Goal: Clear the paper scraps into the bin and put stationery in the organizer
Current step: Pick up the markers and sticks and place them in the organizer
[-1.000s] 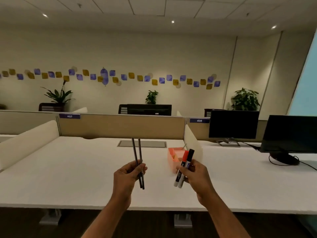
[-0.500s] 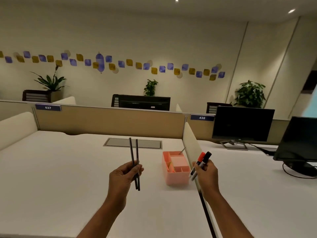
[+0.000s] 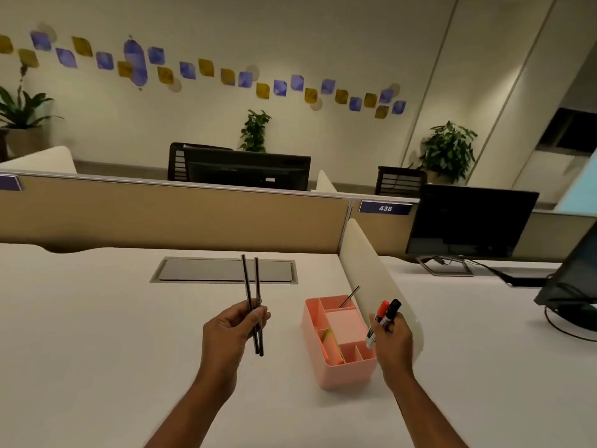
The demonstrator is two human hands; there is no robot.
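Note:
My left hand point(image 3: 231, 331) grips two thin dark pencils point(image 3: 252, 286) upright, above the white desk and left of the organizer. A pink organizer point(image 3: 345, 373) with several compartments stands on the desk by the low white divider. It holds a pink pad, green and orange notes point(image 3: 332, 345) and a thin pen point(image 3: 350, 294) leaning in its far slot. My right hand point(image 3: 392, 342) holds two markers point(image 3: 384, 320), one red-capped and one black-capped, just over the organizer's right edge. No paper scraps or bin are in view.
The white desk point(image 3: 97, 334) has a grey cable hatch point(image 3: 226, 270) at the back and a tan partition point(image 3: 161, 215) behind. A low white divider point(image 3: 365, 263) separates the neighbouring desk, which carries two black monitors point(image 3: 468, 221) and cables.
The view has moved closer and tilted down over the desk. Both hands, still holding their items, now sit nearer the organizer, and my right hand with the markers has reached its right edge.

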